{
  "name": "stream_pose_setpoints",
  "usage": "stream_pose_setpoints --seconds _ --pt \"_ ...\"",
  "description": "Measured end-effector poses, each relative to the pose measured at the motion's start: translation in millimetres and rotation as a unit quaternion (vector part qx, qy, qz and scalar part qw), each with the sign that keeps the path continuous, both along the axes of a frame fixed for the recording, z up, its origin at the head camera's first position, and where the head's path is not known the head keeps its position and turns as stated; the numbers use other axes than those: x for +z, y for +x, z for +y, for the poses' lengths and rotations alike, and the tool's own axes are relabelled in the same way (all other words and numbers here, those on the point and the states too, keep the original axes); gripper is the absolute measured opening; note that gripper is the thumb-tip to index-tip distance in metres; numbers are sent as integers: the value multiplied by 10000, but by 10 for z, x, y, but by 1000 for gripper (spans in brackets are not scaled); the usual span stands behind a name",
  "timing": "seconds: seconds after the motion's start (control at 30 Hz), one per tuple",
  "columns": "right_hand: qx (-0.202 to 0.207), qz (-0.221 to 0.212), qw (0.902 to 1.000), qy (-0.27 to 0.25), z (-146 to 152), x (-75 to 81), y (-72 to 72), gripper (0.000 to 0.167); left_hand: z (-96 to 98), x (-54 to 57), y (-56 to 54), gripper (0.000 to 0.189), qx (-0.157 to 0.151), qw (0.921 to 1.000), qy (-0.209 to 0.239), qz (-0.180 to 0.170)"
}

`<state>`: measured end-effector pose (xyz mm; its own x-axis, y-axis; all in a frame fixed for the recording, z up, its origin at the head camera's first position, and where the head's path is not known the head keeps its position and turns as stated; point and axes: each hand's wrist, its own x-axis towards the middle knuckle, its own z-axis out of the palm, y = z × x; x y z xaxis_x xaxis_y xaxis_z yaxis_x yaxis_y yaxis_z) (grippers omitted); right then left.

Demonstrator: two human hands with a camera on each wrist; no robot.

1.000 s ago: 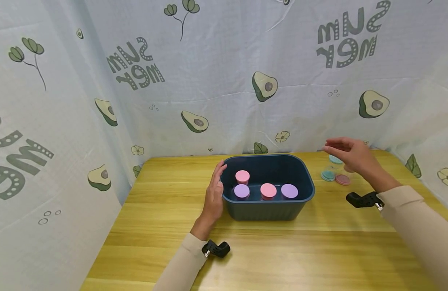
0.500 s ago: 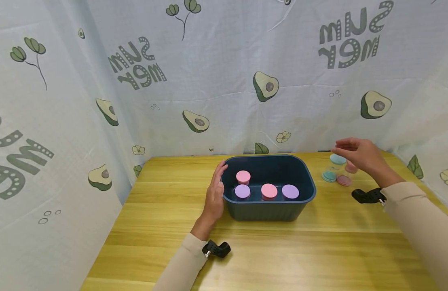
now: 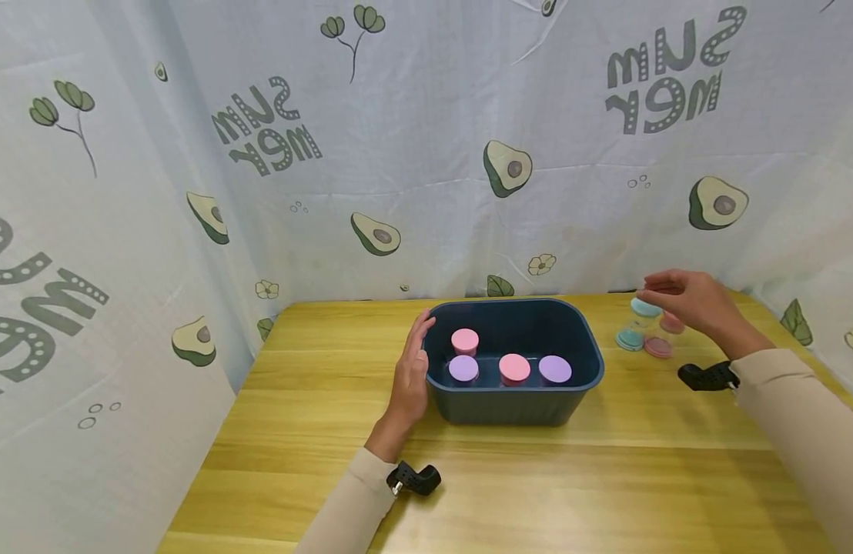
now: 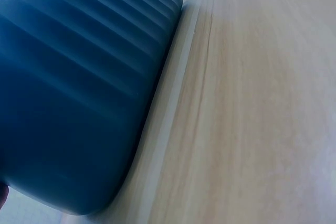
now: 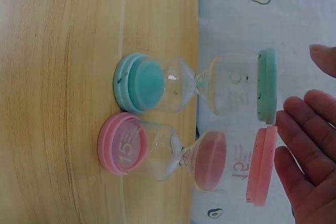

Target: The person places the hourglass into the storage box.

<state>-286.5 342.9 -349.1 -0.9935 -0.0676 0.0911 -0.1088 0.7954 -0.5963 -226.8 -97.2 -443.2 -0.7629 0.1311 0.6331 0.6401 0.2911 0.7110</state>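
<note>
My left hand (image 3: 408,381) rests on the left side of a dark blue bin (image 3: 510,405), its fingers straight along the wall near the rim. In the left wrist view the ribbed wall of the bin (image 4: 89,87) fills the left, with a bit of fingertip at the lower edge. At the right, my right hand (image 3: 697,304) hovers beside the top of a teal hourglass (image 5: 176,82), thumb and fingers apart and nothing gripped. A pink hourglass (image 5: 163,150) stands upright close beside it, its cap near my fingers. In the head view my hand partly covers both hourglasses.
Inside the bin are several round-capped pieces, among them a pink cap (image 3: 514,368) and a purple cap (image 3: 554,369). The wooden table (image 3: 316,385) ends at a printed curtain (image 3: 426,154) along its back and left.
My right hand has moved right to the teal hourglass's top, its thumb and fingers spreading a little wider. The left hand and the bin have stayed in place.
</note>
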Motion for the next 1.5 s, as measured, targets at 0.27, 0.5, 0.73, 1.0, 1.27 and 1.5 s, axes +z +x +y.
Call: stream_pose_setpoints --seconds 0.27,0.5,0.73,1.0,1.27,1.5 --pt "332 -48 9982 493 40 -28 -9 67 23 163 117 53 -74 9999 -6 -112" --pt "395 -83 9974 601 97 -99 -31 66 32 369 266 52 -118 9998 -7 -136" --pt "363 -383 9975 472 111 -147 -9 72 19 355 283 52 -189 9998 48 -17" --pt "415 -206 9944 947 110 -182 15 75 6 349 311 53 -181 9998 -14 -8" --pt "442 -98 9917 1204 122 -191 -7 77 10 353 323 53 -166 9999 -8 -28" --pt "498 -87 9921 1148 123 -192 -10 75 11 345 328 51 -132 9999 -4 -29"
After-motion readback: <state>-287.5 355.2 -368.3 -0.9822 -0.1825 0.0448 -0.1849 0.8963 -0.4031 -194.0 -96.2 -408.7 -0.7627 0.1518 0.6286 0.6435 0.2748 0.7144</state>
